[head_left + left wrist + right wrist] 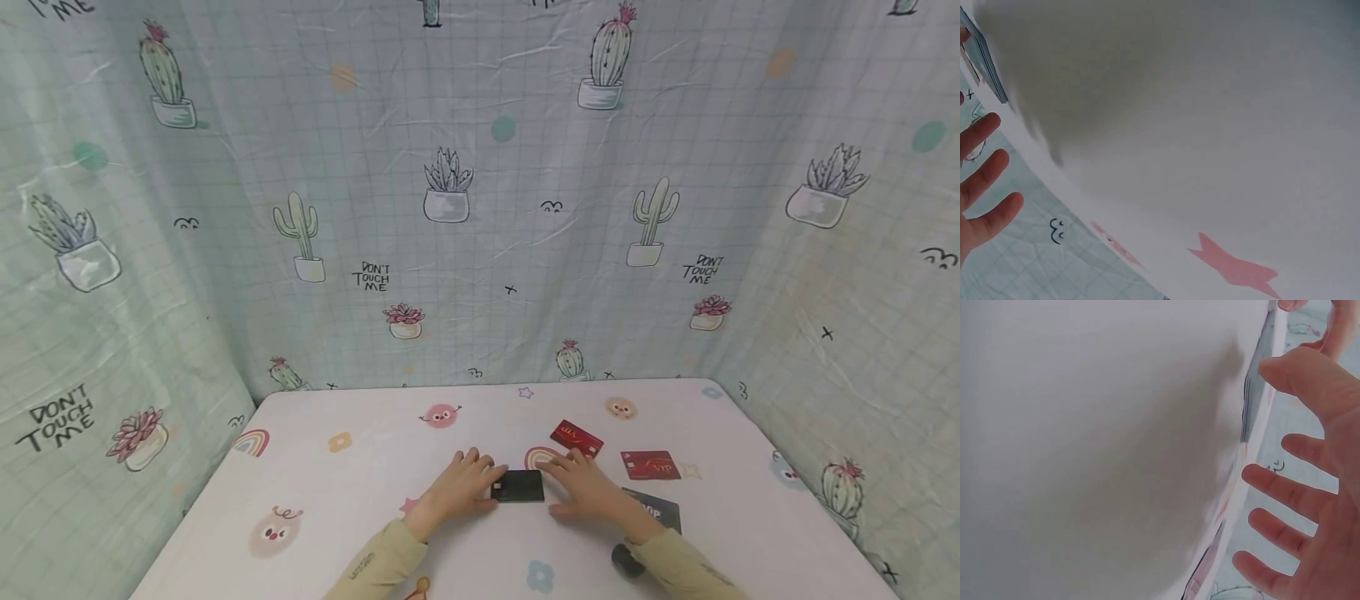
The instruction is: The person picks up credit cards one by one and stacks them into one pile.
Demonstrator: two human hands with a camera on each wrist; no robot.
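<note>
A neat stack of dark cards (519,487) lies on the table between the two hands, its top card black with a small chip. My left hand (459,490) is at the stack's left end. Its index fingertip touches the far left corner and its thumb is by the near left corner; the other fingers reach forward, spread. At the right end is my right hand (583,490), its fingers apart; the right wrist view shows its thumb (1285,369) close to the stack's layered edge (1249,406). Whether that thumb touches cannot be told.
Two red VIP cards, one angled (576,437) and one straighter (651,466), lie beyond and right of the right hand. A dark grey VIP card (660,508) is partly under the right forearm, near a black rounded object (627,561). Patterned cloth (480,250) hangs behind the table.
</note>
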